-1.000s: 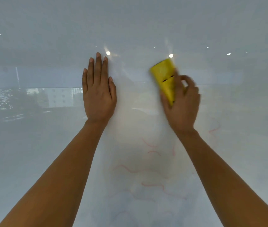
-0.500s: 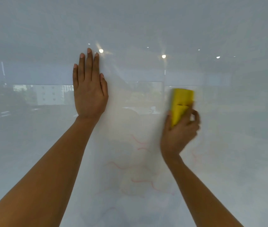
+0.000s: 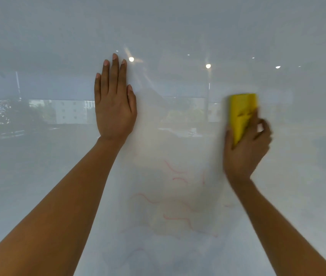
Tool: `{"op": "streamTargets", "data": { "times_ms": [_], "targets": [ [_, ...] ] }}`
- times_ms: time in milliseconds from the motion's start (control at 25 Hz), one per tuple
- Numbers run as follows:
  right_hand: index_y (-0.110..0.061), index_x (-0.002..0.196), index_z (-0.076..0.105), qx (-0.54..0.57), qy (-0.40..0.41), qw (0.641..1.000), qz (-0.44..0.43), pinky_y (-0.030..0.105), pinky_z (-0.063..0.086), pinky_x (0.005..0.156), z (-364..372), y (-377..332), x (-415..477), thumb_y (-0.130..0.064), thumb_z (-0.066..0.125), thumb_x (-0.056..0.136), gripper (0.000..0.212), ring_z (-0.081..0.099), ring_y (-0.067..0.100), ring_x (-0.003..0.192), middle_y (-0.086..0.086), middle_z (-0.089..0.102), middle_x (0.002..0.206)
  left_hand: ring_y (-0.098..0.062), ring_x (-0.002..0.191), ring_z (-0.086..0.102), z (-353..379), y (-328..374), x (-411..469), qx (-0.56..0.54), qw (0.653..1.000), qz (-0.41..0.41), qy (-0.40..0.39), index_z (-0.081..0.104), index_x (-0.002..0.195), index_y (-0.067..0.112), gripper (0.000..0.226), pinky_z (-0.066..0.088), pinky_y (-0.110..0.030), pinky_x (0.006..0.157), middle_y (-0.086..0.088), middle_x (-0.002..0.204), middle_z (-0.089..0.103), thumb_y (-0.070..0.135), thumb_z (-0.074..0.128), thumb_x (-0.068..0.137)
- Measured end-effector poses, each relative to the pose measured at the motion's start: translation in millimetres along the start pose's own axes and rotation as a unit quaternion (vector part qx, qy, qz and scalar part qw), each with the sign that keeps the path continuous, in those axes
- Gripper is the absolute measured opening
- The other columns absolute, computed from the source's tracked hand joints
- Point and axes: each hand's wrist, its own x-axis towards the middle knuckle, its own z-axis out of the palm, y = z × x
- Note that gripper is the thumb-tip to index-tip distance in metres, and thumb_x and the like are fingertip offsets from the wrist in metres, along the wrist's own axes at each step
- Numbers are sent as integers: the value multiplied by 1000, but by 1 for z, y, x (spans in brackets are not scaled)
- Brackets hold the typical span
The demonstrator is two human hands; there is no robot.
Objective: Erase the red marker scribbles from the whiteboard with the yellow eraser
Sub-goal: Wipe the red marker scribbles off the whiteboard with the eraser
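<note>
1. A glossy whiteboard [image 3: 38, 176] fills the whole view, mirroring ceiling lights [image 3: 131, 59] and a pale room with plants.
2. The yellow eraser [image 3: 241, 114] is a bright, upright rectangular block with small dark marks on its face. It is blurred, pressed against the board at the right, at about mid-height.
3. The right hand [image 3: 246, 150] grips the eraser's lower half: thumb on its left edge, fingers curled around its right side.
4. The left hand [image 3: 114, 108] lies flat on the board, palm down, fingers straight and close together, grasping nothing.
5. Faint red marker scribbles [image 3: 176, 218], thin wavy lines, are on the board below and between the two hands, well below the eraser and not touching it.
6. Both forearms are bare, reaching up from the lower corners.
</note>
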Motion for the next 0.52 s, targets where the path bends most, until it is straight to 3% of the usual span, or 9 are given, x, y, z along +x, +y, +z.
{"op": "streamTargets", "data": {
  "times_ms": [40,120,240,280,320,400,440,480,520],
  "targets": [
    [-10,140,33,12,-39,991,-125,42,35,79,-4,1,-35,-40,44,92,58,44,36,98,24,47,127,-23,145,16,0,0,0,1,1000,0,-2,24,148,10,48,13,-39,119,-8,156,22,21,24,102],
    [-15,145,23,13,-144,918,-370,40,33,74,-17,6,-111,-42,35,96,57,46,34,89,17,46,123,-23,145,16,0,-1,0,0,1000,2,-2,24,148,10,48,13,-39,119,-9,156,22,22,23,102],
    [-21,147,16,-3,-199,805,-560,39,34,77,-24,20,-135,-40,38,92,62,46,28,89,4,42,123,-24,144,16,-1,-1,1,1,1000,1,-1,24,148,10,48,12,-38,119,-9,156,23,22,23,102],
    [-22,145,21,0,-186,802,-568,39,35,76,-20,20,-116,-41,35,94,56,48,29,88,4,42,123,-24,144,17,-1,-1,0,1,1000,1,0,25,148,9,48,13,-39,119,-9,155,23,22,23,102],
    [-22,141,27,10,-169,829,-533,38,37,74,-15,16,-92,-41,32,96,49,50,32,86,7,44,124,-24,144,17,0,-2,0,1,1000,3,0,25,148,9,48,14,-39,119,-9,155,24,22,23,101],
    [-15,138,36,23,-95,942,-321,40,39,73,-3,-5,-31,-41,40,95,50,53,37,88,18,49,125,-25,144,18,0,-2,1,3,1000,4,0,26,148,9,48,14,-40,119,-10,155,24,22,23,101],
    [-12,139,37,25,-49,978,-202,41,38,76,1,-21,-6,-40,47,94,54,50,37,93,21,50,126,-25,144,18,0,-2,1,3,1000,3,0,26,148,9,48,14,-40,119,-10,155,24,23,23,101],
    [-11,140,37,21,-15,991,-130,40,36,78,4,-36,5,-40,50,93,57,47,35,96,21,49,128,-25,144,18,0,-2,1,2,1000,3,0,26,147,9,48,14,-39,119,-10,155,24,23,22,101],
    [-11,141,36,14,1,993,-121,40,34,78,7,-48,3,-40,49,93,57,44,33,95,20,48,130,-25,144,18,0,-1,1,0,1000,2,0,26,147,9,49,14,-39,119,-9,155,25,23,22,101]
  ]
}}
